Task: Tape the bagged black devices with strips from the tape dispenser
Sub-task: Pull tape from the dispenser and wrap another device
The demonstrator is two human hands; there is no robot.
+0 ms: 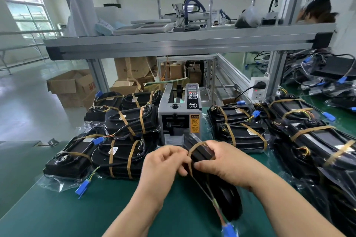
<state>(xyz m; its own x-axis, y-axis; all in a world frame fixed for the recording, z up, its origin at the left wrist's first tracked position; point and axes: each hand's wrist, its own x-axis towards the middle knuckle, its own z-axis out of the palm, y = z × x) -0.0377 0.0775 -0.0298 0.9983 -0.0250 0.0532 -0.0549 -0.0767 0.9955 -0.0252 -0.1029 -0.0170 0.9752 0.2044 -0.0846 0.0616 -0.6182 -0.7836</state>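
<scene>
Left hand (pixel 165 161) pinches tape strip (pixel 195 146); right hand (pixel 221 165) seemingly grips bagged device (pixel 231 198). Pull taut, press flat; dispenser (pixel 180 115) at 12 o'clock.

Bare green surface (pixel 48 208) lies open at near left; stacked bagged devices (pixel 119 158) crowd both sides of the central tape dispenser (pixel 179 113), shelf (pixel 173 44) overhead.

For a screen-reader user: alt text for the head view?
A left hand and right hand pinch a tan tape strip around a bagged black device, before a grey tape dispenser on a green table. Taped devices lie stacked on both sides.
</scene>
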